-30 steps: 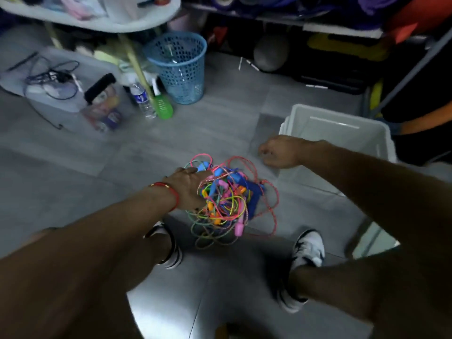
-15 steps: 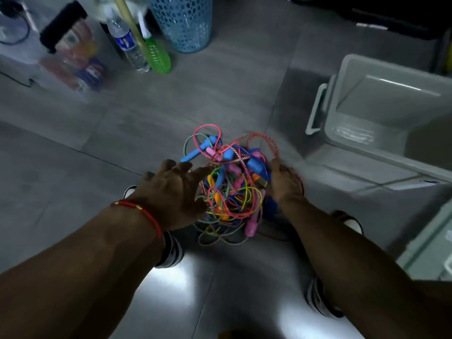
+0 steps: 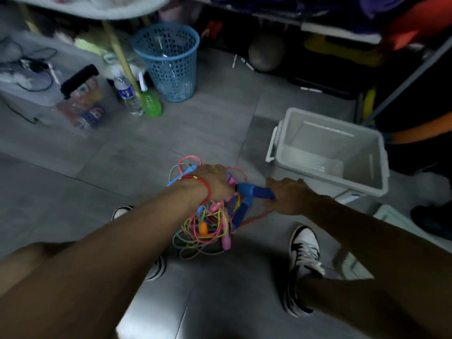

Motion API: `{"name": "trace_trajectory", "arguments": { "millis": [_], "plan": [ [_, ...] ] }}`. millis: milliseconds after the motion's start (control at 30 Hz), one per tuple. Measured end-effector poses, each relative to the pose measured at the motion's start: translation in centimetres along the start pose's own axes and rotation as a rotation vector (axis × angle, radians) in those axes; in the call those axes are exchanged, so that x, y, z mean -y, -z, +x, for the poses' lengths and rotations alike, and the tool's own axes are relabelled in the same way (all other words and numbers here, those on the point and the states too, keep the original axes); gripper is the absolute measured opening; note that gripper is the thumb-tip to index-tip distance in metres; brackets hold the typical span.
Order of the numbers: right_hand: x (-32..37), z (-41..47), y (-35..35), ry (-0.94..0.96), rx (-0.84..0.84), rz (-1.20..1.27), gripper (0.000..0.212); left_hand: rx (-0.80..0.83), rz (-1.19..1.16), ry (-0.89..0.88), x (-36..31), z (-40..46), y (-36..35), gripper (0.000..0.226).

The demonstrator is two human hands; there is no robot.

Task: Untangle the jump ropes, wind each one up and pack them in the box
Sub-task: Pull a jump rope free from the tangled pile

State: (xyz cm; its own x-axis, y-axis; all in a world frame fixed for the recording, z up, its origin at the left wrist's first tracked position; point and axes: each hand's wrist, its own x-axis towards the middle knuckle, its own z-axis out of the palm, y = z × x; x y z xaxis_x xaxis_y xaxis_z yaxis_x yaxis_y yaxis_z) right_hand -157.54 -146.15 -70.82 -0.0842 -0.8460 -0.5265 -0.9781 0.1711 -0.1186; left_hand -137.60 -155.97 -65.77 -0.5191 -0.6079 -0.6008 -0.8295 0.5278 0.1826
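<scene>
Best to free 1 handle first and follow its cord out, not tug the whole knot. The left hand presses on the jump ropes tangled on the floor, its grip hidden; the right hand grips a blue handle, beside the empty box.

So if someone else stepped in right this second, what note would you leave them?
Left hand: on top of the tangled jump ropes, apparently holding the bundle up; its fingers are hidden.
Right hand: gripping a dark blue handle sticking out of the tangle.
Box: on the floor to the right, holding no ropes.
Done: nothing separated or wound.
Left: untangle, wind and pack each rope.
</scene>
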Motion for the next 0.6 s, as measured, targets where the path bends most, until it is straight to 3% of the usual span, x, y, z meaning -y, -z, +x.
{"name": "trace_trajectory", "arguments": {
  "millis": [67,100,200,267,400,500,600],
  "plan": [
    [0.5,-3.3,1.3,0.024,-0.026,0.002,0.037,-0.047,-0.259,0.056,-1.4,0.0,-1.6,0.038],
    [1.0,-4.8,1.7,0.022,-0.043,0.023,0.038,-0.052,-0.459,0.11,-2.1,-0.1,-2.4,0.044],
    [2.8,-8.2,1.6,0.043,-0.07,0.136,0.04,0.112,-1.211,0.3,-4.0,-0.9,-4.4,0.052],
    [3.7,-9.7,0.8,0.088,-0.058,0.231,0.038,0.12,-1.452,0.341,-4.1,-1.4,-4.6,0.041],
    [4.2,-10.6,-0.1,0.214,-0.005,0.301,0.045,-0.077,-1.517,0.324,-2.5,-1.9,-3.6,0.049],
    [3.3,-8.7,-0.5,0.204,0.077,0.247,0.072,-0.23,-1.487,0.308,-1.2,-3.0,-3.1,0.024],
    [1.0,-6.3,-1.7,0.181,0.169,-0.027,0.036,-0.482,-1.153,0.214,1.6,-3.4,-2.7,0.034]
  ]
}}
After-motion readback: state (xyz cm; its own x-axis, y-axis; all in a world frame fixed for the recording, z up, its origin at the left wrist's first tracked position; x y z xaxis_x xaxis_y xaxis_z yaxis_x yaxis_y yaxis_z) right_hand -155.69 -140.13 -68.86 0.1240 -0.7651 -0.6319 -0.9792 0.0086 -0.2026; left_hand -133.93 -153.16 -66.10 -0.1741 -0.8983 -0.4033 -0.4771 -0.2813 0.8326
